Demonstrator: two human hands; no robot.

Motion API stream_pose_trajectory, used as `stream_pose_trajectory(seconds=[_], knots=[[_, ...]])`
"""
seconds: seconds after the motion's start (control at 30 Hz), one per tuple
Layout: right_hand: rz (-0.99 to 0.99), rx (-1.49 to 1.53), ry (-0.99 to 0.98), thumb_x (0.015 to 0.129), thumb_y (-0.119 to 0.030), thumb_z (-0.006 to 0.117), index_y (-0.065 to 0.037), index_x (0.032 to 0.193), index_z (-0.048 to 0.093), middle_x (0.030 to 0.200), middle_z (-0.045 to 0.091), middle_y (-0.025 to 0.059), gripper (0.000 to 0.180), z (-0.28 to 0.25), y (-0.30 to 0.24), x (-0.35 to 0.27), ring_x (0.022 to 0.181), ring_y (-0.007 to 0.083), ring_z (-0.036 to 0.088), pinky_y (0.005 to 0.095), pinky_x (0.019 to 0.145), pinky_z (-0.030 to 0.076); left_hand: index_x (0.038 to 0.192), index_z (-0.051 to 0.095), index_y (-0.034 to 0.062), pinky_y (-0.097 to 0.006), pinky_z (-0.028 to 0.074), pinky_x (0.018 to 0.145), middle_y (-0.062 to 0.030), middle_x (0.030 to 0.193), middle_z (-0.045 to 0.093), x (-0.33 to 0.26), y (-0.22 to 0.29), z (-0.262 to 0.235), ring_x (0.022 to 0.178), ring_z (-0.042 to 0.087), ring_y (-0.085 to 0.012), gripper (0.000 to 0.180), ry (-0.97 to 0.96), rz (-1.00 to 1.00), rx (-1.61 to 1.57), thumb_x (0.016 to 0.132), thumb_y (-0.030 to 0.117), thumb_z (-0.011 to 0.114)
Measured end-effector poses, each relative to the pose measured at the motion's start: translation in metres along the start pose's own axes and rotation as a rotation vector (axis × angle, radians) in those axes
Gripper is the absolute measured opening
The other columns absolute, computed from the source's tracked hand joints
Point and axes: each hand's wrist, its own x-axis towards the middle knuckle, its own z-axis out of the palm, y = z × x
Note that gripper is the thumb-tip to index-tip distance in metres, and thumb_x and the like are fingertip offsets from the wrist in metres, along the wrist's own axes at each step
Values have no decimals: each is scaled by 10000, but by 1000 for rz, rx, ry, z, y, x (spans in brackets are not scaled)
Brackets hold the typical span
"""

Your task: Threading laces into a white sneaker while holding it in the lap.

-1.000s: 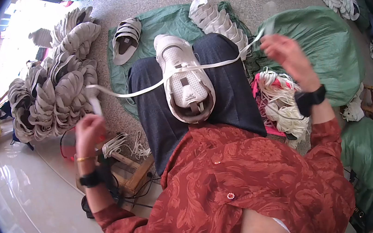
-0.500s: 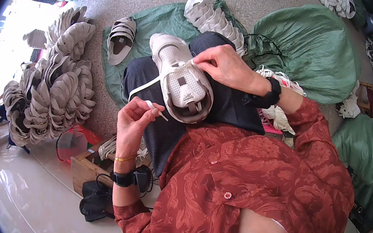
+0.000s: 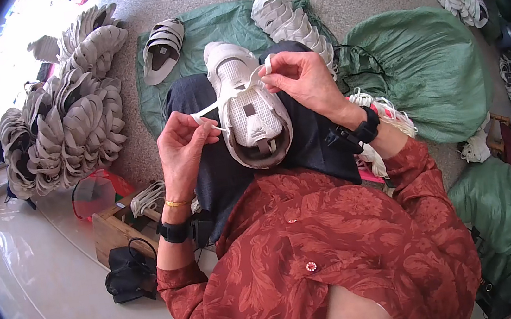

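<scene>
Hands (image 3: 180,146) (image 3: 300,77) grip white lace (image 3: 211,107) over lap shoe (image 3: 249,106), grey uppers (image 3: 65,119) piled left.

grey uppers pile (image 3: 65,119), green sacks (image 3: 429,68), wooden box (image 3: 114,231)

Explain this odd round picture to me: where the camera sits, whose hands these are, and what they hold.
The camera sits on the person's head and looks down, so its wide lens bends the edges into a circle. Both hands are the wearer's own. A white shoe rests on the lap. The left hand pinches one end of a white lace, and the right hand pinches the other end near the shoe's top. Around lie green sacks, a grey heap of shoe parts and a wooden box.
</scene>
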Motion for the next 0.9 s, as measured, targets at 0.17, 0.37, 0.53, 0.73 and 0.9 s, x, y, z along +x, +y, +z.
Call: stream_pose_trajectory(seconds=[0.17,0.37,0.53,0.73,0.9], knots=[[27,30,-5,919,-6,693,18,1004,693,950,715,37,88,0,-1,-2,869,91,685,241,784,593,910,578,21,-255,576,768,-99,961,701,-1,2,4,835,688,-126,112,-15,-30,-12,928,25,688],[-7,67,-7,907,-4,705,12,998,692,941,714,32,92,3,3,-2,867,88,684,240,779,586,897,564,27,-250,575,770,-98,960,700,2,-2,4,830,681,-118,122,-25,-33,-5,929,12,681],[-54,-176,-7,897,-2,714,2,969,705,902,716,-2,73,3,4,-1,844,50,665,219,759,552,894,544,38,-250,577,773,-98,960,702,4,-4,2,834,681,-119,142,-87,-21,9,929,0,677],[-50,-220,-41,895,-4,714,2,950,709,888,716,-7,55,9,-9,-2,829,43,655,214,766,540,877,521,49,-265,582,812,-84,954,696,8,-4,1,872,686,-125,179,-39,21,-72,922,-8,685],[-17,-181,-52,900,-1,708,2,973,697,886,713,1,74,6,-2,-3,831,47,652,210,771,532,842,493,40,-247,550,818,-54,910,676,22,-12,12,880,664,-103,242,102,141,-24,872,-55,713]])
